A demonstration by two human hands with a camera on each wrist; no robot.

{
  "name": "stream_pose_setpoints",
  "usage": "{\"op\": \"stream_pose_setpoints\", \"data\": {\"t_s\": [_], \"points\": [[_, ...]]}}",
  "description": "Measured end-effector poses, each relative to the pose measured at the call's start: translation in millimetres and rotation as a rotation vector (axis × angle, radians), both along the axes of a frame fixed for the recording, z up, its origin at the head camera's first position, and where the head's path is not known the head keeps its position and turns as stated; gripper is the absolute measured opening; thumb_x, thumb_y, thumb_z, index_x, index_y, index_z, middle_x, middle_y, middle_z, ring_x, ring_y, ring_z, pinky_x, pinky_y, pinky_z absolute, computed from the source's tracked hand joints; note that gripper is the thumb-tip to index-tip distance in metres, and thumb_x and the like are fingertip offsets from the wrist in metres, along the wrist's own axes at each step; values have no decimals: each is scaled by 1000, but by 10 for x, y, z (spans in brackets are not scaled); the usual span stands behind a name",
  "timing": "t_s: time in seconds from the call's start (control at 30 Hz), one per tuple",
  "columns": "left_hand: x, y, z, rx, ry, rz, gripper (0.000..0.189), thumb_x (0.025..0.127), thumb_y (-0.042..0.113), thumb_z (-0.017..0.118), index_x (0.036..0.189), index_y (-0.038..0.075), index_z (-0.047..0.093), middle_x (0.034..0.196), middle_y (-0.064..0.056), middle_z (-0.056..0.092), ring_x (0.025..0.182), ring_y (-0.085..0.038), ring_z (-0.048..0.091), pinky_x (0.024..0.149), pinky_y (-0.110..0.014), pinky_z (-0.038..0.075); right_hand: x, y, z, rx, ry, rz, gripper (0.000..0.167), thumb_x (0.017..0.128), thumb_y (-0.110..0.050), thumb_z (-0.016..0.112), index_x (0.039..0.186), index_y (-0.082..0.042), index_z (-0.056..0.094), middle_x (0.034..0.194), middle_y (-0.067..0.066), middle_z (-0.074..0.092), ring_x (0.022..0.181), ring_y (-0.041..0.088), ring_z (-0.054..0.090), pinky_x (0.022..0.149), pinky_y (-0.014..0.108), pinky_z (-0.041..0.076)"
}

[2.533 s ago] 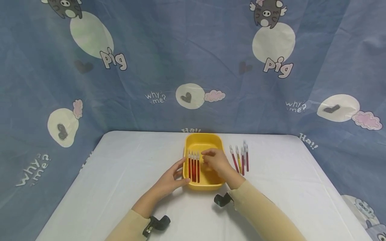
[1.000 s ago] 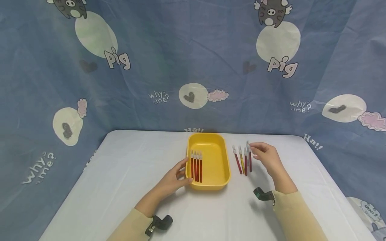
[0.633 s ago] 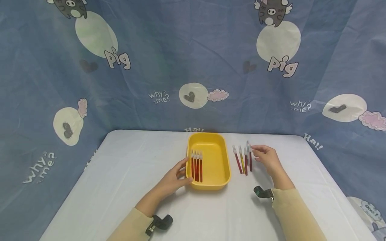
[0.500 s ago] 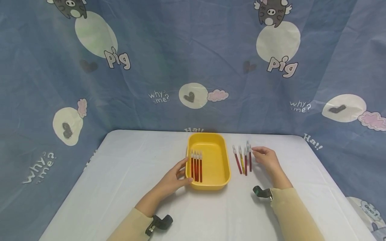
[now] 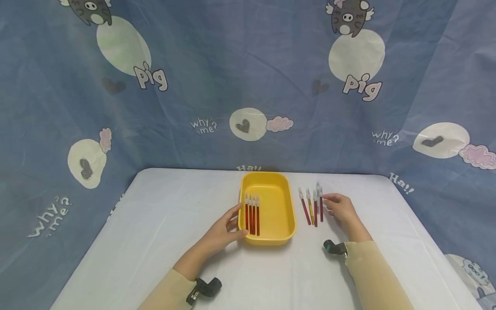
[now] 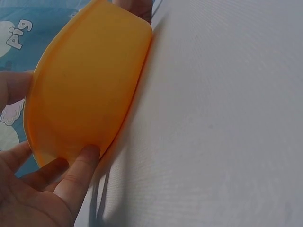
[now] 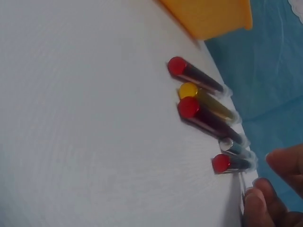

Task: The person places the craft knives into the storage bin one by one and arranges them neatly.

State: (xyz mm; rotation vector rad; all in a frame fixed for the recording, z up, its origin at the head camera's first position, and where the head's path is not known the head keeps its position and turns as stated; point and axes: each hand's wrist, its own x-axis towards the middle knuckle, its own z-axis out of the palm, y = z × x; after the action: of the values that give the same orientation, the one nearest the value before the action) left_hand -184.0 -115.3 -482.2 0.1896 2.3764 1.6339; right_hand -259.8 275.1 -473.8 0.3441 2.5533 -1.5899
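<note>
A yellow tray [image 5: 275,211] stands on the white table, with several slim red pen-like sticks [image 5: 252,217] side by side along its left wall. Each has a pale cap at the far end. My left hand [image 5: 220,230] holds the tray's left side, its thumb and a fingertip over the rim and other fingers against the outer wall. Right of the tray lie a red stick [image 5: 305,209], a yellow stick [image 5: 311,209] and several more, one silver-grey. My right hand [image 5: 342,211] is beside the rightmost red stick [image 7: 222,163], thumb and fingers apart near its cap.
The white table [image 5: 170,202] ends at a blue printed cloth [image 5: 217,86] hanging behind it. Black wrist mounts [image 5: 205,287] sit at both sleeves. Bare tabletop lies in front of the tray.
My right hand has gone from inside the tray over to the sticks on the right, then drifted slightly nearer along the rightmost one. The left hand has kept its hold on the tray.
</note>
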Motion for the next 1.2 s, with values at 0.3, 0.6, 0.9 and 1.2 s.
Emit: {"op": "stream_pose_setpoints", "data": {"t_s": [0.3,0.6,0.9,1.2], "points": [[7,-2,13,11,-6,2,88,85,29,81,157,34,30,160,-9,34,140,-38,42,107,-57,42,-41,10,-74,72,-4,11,34,100,-14,56,131,1,60,135,27,56,116,35,56,79,27,56],[20,3,29,10,-10,0,88,86,29,81,157,34,30,160,-9,34,140,-37,43,107,-59,41,-52,5,-91,118,19,44,33,100,-14,58,129,1,63,135,25,57,116,33,56,78,28,55],[13,-3,22,19,-3,-4,88,86,28,80,158,33,29,161,-9,33,140,-38,42,108,-58,41,-76,-3,-99,157,9,64,32,98,-13,62,127,-1,64,125,23,61,102,28,59,75,28,54],[15,-15,6,13,3,-10,89,86,31,81,158,31,29,161,-10,33,139,-38,43,107,-61,40,-78,-5,-55,225,36,80,31,93,-11,69,122,1,68,117,24,66,84,23,61,65,26,52]]}}
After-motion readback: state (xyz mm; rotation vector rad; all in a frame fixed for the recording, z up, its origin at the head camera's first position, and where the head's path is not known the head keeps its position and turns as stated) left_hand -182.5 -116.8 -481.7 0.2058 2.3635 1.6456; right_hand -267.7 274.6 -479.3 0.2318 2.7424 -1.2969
